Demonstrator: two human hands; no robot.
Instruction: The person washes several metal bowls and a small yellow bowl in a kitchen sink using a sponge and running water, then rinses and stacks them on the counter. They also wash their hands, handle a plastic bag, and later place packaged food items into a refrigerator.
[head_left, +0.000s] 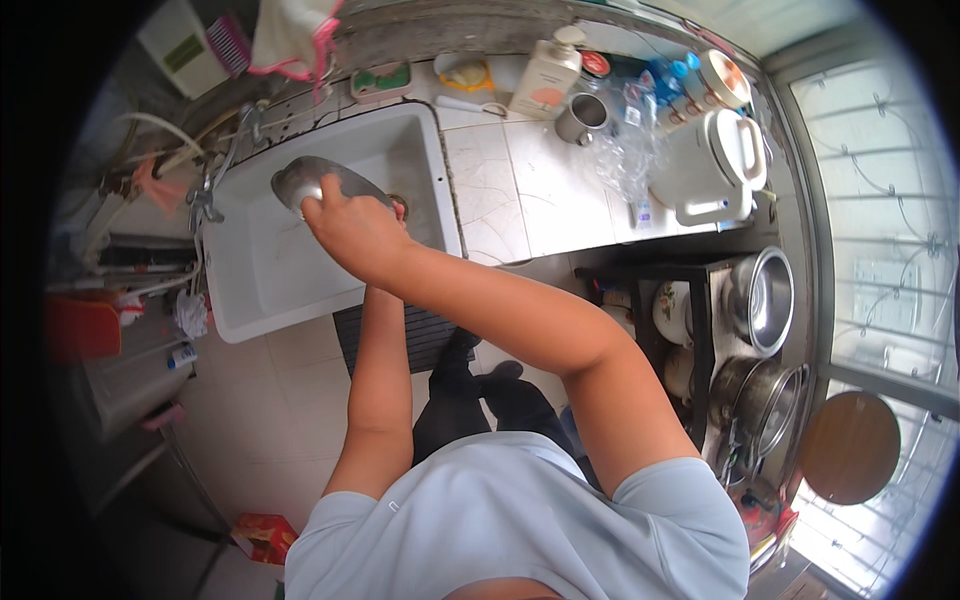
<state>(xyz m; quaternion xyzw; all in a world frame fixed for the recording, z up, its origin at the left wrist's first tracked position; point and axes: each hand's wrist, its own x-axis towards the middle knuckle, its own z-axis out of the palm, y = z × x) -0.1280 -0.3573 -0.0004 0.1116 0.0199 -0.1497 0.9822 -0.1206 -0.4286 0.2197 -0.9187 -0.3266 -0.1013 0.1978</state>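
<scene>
Over the white sink basin (277, 255), a metal bowl (349, 176) is held tilted, its shiny side partly covered by my fingers. My right hand (360, 232) grips it from above, fingers across the metal near its left end. My left hand (401, 212) is mostly hidden behind the right one; a few of its fingertips show at the bowl's right end. The drain (397, 201) is partly visible beside those fingertips. A metal tap (204, 204) stands at the basin's left edge.
On the tiled counter (484, 195) stand a pump bottle (546, 79), a metal mug (583, 118), clear plastic packaging (626, 150) and a white electric kettle (709, 165). A green sponge in a dish (381, 81) lies behind the basin. Steel pots (757, 401) occupy the rack at right.
</scene>
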